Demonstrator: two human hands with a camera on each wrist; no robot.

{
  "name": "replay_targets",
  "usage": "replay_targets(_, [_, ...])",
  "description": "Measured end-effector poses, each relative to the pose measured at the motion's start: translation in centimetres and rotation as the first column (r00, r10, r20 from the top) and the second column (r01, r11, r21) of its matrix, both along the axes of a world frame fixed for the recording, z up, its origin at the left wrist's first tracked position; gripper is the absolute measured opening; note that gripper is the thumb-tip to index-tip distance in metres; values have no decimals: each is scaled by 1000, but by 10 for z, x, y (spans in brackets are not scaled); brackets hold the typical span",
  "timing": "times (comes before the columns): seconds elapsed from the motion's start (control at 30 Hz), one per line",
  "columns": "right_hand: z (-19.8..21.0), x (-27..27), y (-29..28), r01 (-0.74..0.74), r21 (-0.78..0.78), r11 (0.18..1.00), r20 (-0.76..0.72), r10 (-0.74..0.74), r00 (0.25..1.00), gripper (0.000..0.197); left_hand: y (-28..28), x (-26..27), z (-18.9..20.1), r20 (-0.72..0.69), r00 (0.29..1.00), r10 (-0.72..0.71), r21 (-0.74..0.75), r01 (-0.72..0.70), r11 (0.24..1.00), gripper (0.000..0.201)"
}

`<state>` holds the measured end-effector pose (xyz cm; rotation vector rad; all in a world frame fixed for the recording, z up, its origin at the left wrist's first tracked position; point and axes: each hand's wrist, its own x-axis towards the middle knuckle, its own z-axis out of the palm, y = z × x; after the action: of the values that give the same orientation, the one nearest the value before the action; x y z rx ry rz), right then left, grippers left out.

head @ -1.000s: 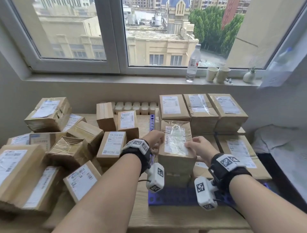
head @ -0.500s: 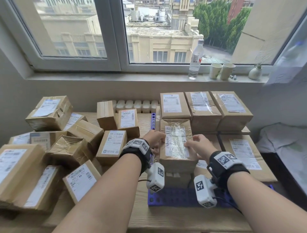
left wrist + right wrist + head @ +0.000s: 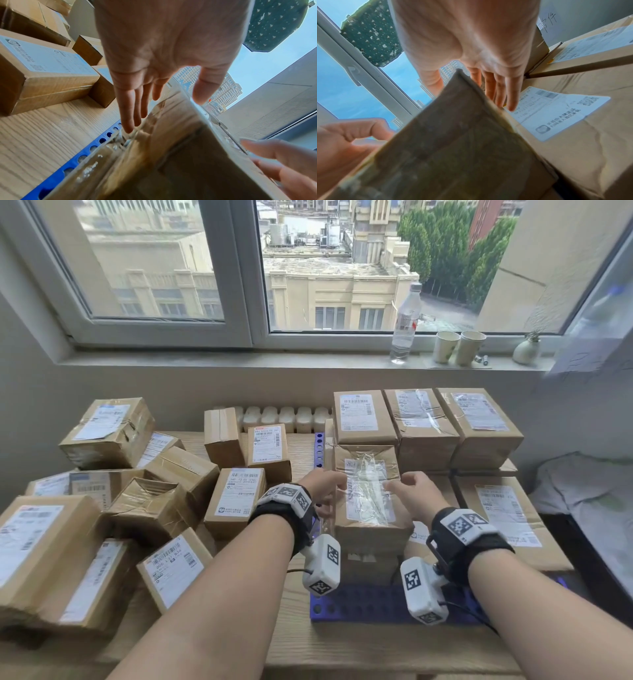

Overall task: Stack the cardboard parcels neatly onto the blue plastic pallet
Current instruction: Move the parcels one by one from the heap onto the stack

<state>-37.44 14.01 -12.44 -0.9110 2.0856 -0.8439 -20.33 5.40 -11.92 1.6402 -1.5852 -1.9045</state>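
Here both hands flank the taped parcel [image 3: 368,494]: left hand [image 3: 323,486] at nine o'clock, right hand [image 3: 412,494] at three, fingers straight, flat against it. Boxes hide most of the blue pallet [image 3: 370,606].

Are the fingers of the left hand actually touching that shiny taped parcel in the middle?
Touching. The left wrist view shows the left hand's straight fingers lying flat along the taped parcel's side.
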Motion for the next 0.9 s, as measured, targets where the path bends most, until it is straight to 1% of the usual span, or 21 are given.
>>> replay_targets(0.07, [10, 1, -1, 37, -79, 996, -64, -42, 997, 57, -2, 5, 6, 11, 1000, -2, -38, 2, 999, 17])
replay_targets(0.1, [18, 2, -2, 50, -124, 991, -99, -63, 993, 52, -3, 9, 10, 15, 1000, 3, -61, -2, 998, 14])
replay_targets(0.17, [33, 9, -4, 59, -210, 976, -161, -94, 982, 39, -6, 17, 19, 28, 1000, 12, -105, -9, 994, 21])
replay_targets(0.23, [46, 19, -8, 28, -260, 965, -237, -92, 967, 29, -9, 28, 28, 55, 998, 32, -166, -22, 986, 27])
replay_targets(0.33, [58, 45, -16, -65, -281, 958, -330, -33, 943, 21, -10, 54, 41, 105, 992, 72, -277, -40, 960, 25])
replay_targets(0.43, [63, 81, -24, -233, -221, 947, -424, 122, 898, 18, -9, 89, 52, 158, 984, 78, -387, -11, 922, 15])
replay_targets(0.53, [61, 124, -36, -374, -128, 919, -498, 267, 825, 20, -11, 133, 56, 226, 967, 114, -478, 8, 878, 17])
replay_targets(0.6, [61, 155, -42, -428, -84, 900, -524, 325, 787, 18, -11, 165, 57, 240, 957, 162, -510, -18, 860, 16])
replay_targets(0.67, [58, 187, -47, -459, -56, 887, -534, 362, 764, 17, -10, 200, 55, 247, 948, 199, -523, -42, 851, 20])
replay_targets(0.77, [53, 237, -55, -507, -71, 859, -490, 413, 768, 15, -7, 253, 54, 251, 934, 252, -538, -81, 839, 23])
replay_targets(0.83, [51, 271, -61, -547, -74, 834, -481, 451, 752, 10, -9, 287, 52, 246, 925, 290, -548, -114, 829, 19])
replay_targets(0.9, [48, 304, -67, -572, -80, 816, -480, 472, 740, 8, -8, 318, 52, 236, 914, 331, -549, -155, 821, 21])
